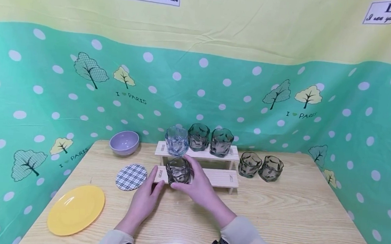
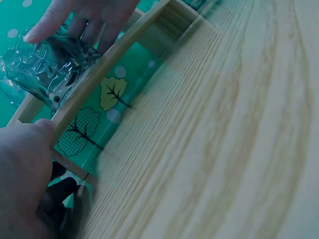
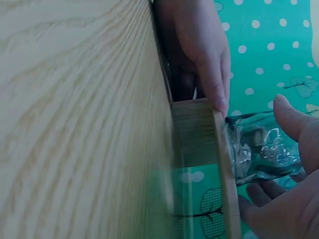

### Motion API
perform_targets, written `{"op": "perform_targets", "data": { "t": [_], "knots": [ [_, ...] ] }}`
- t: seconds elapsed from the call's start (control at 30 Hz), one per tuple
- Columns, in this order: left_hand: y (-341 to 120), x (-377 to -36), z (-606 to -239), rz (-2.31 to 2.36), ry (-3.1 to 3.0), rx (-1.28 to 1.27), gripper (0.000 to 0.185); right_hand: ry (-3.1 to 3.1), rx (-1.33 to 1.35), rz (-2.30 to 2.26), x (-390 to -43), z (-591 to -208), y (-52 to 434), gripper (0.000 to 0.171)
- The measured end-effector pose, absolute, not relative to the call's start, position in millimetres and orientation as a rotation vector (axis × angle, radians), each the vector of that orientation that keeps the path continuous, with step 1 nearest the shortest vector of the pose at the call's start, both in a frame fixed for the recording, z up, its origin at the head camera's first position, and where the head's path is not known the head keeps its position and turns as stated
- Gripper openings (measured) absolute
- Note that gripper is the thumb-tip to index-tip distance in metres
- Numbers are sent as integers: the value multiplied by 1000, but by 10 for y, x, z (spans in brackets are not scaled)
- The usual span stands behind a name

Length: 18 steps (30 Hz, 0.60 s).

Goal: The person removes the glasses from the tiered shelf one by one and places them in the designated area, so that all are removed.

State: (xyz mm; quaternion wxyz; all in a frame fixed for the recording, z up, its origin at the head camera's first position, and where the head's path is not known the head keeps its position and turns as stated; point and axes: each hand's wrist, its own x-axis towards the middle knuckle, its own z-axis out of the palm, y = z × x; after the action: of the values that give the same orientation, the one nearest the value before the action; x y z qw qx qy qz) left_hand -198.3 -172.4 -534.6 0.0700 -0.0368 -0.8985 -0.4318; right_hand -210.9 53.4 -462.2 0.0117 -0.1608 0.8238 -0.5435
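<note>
— What's that in the right hand [image 1: 199, 185]?

— A smoky grey glass tumbler [image 1: 178, 170], the wavy, crumpled-looking kind, thick-walled and see-through. It stands on the lower step of the pale wooden rack [image 1: 219, 177], toward its left end. The fingers and thumb are curled round it, clamped on its sides.

— And the left hand [image 1: 144, 201]?

— Resting on the table by the left end of that lower step. From the wrist views the thumb tip touches the step's end edge; the fingers lie fairly straight, gripping nothing.

— What's on the top step?

— Three more tumblers of the same rippled shape: a bluish clear one [image 1: 176, 140], tilted a little, then two dark grey ones [image 1: 198, 137] [image 1: 221, 142] side by side.

— Anything beside the rack?

— Two more grey tumblers [image 1: 249, 164] [image 1: 270, 168] stand on the table just to its right, close together. To the left lie a round checked coaster [image 1: 131, 177], a smooth lilac bowl [image 1: 124, 142] and a flat, glossy yellow plate [image 1: 76, 209].

— The table itself?

— The table [image 1: 296, 218] is light wood with a strong grain, slightly shiny. A teal cloth [image 1: 25, 94] with white dots and tree prints hangs around it.
</note>
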Motion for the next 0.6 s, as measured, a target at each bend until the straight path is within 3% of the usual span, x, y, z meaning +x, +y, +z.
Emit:
{"op": "perform_targets", "data": {
  "t": [0.6],
  "knots": [
    [-1723, -1976, -5324, -1308, -2708, -119, 71, 2502, -506, -1781, -2186, -4696, 516, 104]
  ]
}}
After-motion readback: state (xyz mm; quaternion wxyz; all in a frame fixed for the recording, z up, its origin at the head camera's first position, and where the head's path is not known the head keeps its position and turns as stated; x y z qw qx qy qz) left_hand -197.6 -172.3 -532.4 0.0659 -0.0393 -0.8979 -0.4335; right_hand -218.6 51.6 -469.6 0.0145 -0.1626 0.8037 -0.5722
